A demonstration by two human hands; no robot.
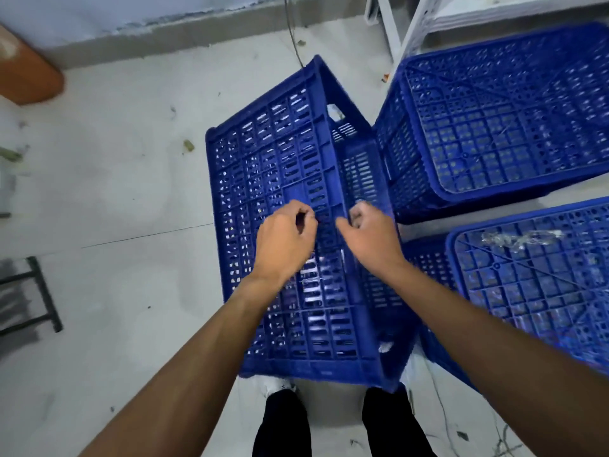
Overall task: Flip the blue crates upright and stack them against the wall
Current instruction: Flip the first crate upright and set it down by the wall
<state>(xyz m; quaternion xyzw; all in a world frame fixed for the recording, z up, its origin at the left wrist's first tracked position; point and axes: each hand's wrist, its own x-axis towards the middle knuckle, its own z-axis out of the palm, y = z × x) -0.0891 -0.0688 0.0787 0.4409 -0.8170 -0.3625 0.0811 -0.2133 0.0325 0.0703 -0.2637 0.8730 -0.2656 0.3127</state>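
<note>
Blue crate [280,166] looks light, stiff, easily grabbed along its edge; left hand [285,240] and right hand [372,234] curl there, grip unclear.

Single head-worn wide-angle camera looking steeply down at floor [115,209]; hovering close above blue crate [280,166]; facing wall [99,11] along frame top; legs [283,423] showing below.

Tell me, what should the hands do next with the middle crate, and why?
Probably take a firm grip on the crate by its upper edge and roll it until its open side faces up. It rests on its side, not yet upright. The left hand and right hand are over that edge with fingers curled; whether they grip it is unclear.
</note>
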